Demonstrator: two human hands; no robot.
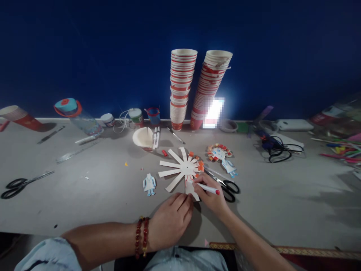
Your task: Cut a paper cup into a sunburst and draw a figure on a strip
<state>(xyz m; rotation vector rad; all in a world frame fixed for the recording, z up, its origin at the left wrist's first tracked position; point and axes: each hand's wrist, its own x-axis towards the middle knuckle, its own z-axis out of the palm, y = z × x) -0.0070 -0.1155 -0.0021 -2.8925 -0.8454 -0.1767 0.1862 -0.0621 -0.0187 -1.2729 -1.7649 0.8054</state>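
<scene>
My right hand (210, 194) grips a white marker (208, 188) with a red end, its tip on a white paper piece (189, 183) that bears red lines. At that piece's lower edge, the bent fingers of my left hand (172, 214) hold it against the table. Just above lies a paper cup cut into splayed white strips (172, 164), some curled with orange ends on the right. Black-handled scissors (229, 188) rest partly behind my right hand. A small blue-edged paper body (149, 184) lies to the left. A paper doll (224, 158) with a drawn face lies at upper right.
Two tall stacks of paper cups (183, 86) stand at the back, beside a blurred bright phone-like shape (213, 113). A cut cup (143, 138), two markers (156, 137) and a red cap (164, 153) lie nearer. Other scissors (24, 183) and a bottle (81, 118) are left.
</scene>
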